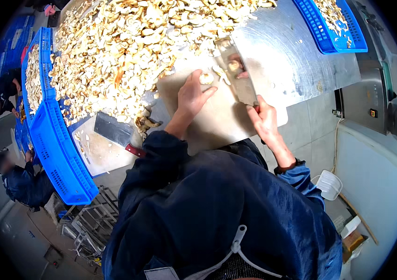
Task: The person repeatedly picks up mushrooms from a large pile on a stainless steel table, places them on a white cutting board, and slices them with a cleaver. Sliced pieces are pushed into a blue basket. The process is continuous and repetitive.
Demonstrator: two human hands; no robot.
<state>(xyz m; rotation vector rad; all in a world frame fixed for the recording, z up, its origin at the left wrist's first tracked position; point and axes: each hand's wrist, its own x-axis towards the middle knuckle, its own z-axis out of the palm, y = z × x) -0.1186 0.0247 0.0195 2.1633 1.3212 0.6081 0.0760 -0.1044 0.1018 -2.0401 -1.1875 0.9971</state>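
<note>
My left hand [193,97] rests over a pale cutting board [221,126], its finger and thumb curled around a whitish mushroom piece [206,78]. In my right hand [265,120] is the handle of a cleaver [242,77] with a broad, shiny blade. The blade stands tilted just right of my left hand, and reflects fingers and a pale piece. Between the blade and my left hand lies a thin pale slice [221,73]. Beyond the board spreads a large heap of cut mushrooms [128,51], cream with brown patches.
A second cleaver [113,129] with a red-brown handle lies on another board [98,151] at left. Blue crates [60,149] line the table's left side; another blue crate [336,44] with pieces stands far right. The metal table [296,60] shines. Two people [23,179] work at far left.
</note>
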